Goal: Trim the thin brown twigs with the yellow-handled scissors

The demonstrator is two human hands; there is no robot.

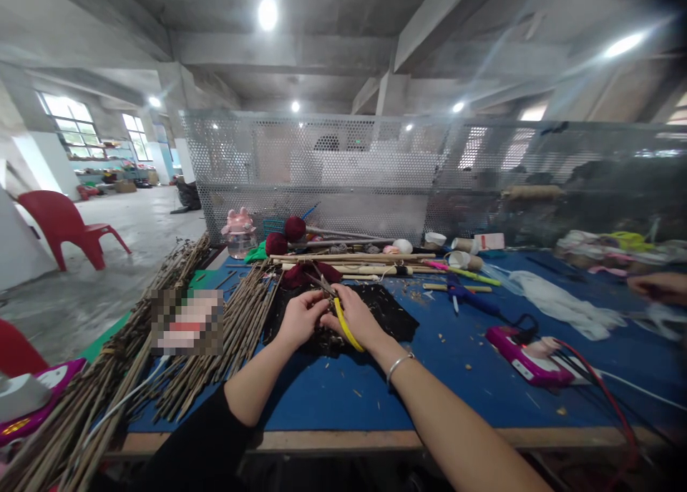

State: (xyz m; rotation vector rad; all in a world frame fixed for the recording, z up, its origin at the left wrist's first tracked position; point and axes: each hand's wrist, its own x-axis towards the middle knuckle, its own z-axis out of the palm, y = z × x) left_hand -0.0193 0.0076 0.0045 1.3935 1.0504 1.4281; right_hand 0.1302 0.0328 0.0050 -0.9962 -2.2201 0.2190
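My right hand [351, 313] is closed round yellow-handled scissors [348, 326], whose metal blades point up and away from me. Close beside it, my left hand [301, 319] has its fingertips pinched together; whatever they hold is hidden or too small to make out. Both hands are over a black cloth [394, 317] strewn with small pale and brown scraps. Just beyond the blades lies a dark red cloth [308, 275]. To the left of my left hand, thin brown twigs [236, 327] are spread in a thick layer.
A longer twig bundle [115, 349] and a blurred-out flat item [187, 322] lie left. Dark red yarn balls [295, 229] and sticks are at the back, before a perforated metal screen [343, 170]. Rightward are a blue glue gun [472, 299], a purple power strip [529, 356] and another person's hand [658, 288].
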